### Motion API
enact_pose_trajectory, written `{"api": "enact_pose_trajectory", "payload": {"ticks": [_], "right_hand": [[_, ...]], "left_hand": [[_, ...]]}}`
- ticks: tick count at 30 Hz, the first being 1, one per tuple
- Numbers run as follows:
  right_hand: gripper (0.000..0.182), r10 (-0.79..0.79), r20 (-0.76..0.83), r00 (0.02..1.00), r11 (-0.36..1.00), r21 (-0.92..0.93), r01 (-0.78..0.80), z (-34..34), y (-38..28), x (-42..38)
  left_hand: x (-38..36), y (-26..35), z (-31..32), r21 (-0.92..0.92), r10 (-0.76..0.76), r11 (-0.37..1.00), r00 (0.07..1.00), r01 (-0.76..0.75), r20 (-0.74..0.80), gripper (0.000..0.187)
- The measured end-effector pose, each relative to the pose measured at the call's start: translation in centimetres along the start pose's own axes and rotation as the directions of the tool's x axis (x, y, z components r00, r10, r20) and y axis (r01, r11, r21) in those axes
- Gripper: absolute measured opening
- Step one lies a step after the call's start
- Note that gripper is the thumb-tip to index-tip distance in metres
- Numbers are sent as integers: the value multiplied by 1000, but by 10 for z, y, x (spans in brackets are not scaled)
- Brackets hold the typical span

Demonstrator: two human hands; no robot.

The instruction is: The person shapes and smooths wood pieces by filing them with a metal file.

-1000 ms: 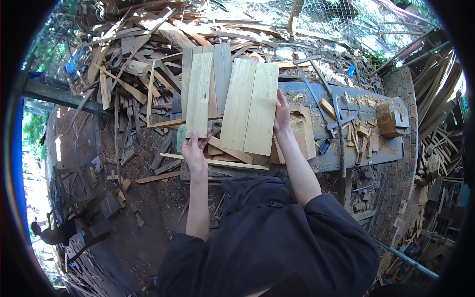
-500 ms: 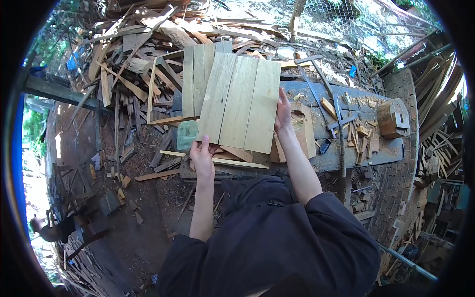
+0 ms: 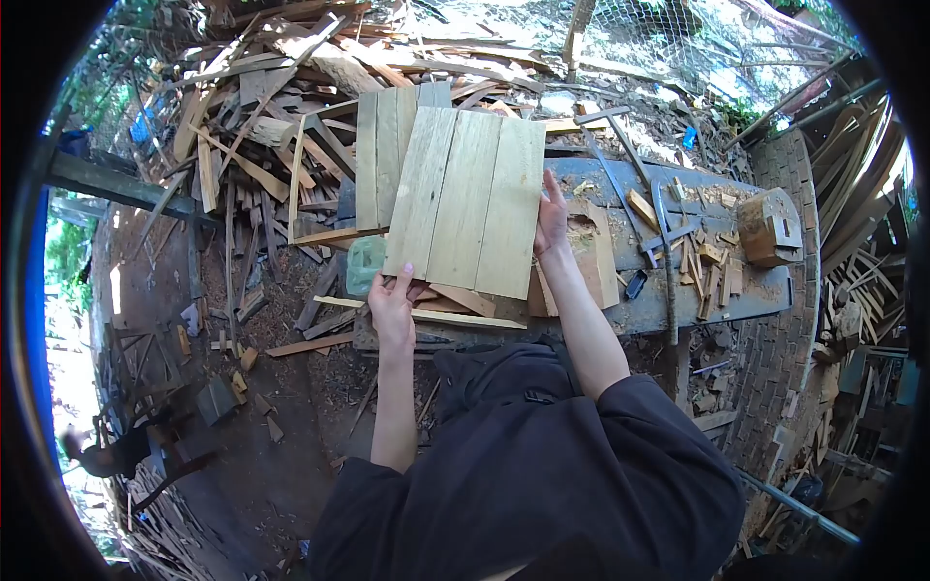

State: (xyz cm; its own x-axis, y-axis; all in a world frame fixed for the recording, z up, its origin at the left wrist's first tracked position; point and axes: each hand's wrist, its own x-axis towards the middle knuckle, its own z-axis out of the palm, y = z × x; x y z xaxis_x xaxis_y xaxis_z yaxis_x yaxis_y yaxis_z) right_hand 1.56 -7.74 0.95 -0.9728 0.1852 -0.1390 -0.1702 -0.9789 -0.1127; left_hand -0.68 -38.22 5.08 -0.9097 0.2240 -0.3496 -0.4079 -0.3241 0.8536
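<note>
A panel of pale wooden boards [image 3: 467, 203] is held up over the bench, slightly tilted. My left hand [image 3: 392, 302] grips its lower left corner, thumb on the front face. On the right edge of the same panel, my right hand [image 3: 552, 218] is closed, with part of its fingers hidden behind the wood. Behind the panel to the left stands a frame with slats [image 3: 378, 160], partly covered. A greenish clear container [image 3: 364, 266] sits beside the panel's lower left corner. Just below the panel lies a thin pale strip [image 3: 465, 320].
The dark workbench [image 3: 717, 305] bears a bow saw [image 3: 664, 218], wood offcuts [image 3: 712, 276] and a wooden block [image 3: 770, 229]. Scrap wood [image 3: 262, 126] is heaped behind at the left. Another person [image 3: 116, 453] is at the far left.
The panel and my left hand have shifted very slightly left. Both hands keep their hold. The person at the far left has moved a little.
</note>
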Motion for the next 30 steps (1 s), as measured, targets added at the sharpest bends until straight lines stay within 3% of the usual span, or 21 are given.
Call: {"api": "enact_pose_trajectory", "payload": {"ticks": [8,18,20,26,30], "right_hand": [[62,1,22,1000,1000,-9,-1,13,2,-3],[70,11,3,1000,1000,0,-11,8,0,-1],[71,16,10,1000,1000,6,-16,8,0,-1],[70,28,14,1000,998,-49,-27,19,-1,-1],[65,21,5,1000,983,-184,-20,38,-3,8]], "left_hand": [[-3,7,5,55,-27,998,998,24,49,46],[1,19,8,127,-138,984,987,128,77,56],[5,14,3,144,-148,980,986,136,73,68],[4,13,7,115,-98,989,992,89,76,70],[3,6,7,78,-59,996,995,53,81,66]]}}
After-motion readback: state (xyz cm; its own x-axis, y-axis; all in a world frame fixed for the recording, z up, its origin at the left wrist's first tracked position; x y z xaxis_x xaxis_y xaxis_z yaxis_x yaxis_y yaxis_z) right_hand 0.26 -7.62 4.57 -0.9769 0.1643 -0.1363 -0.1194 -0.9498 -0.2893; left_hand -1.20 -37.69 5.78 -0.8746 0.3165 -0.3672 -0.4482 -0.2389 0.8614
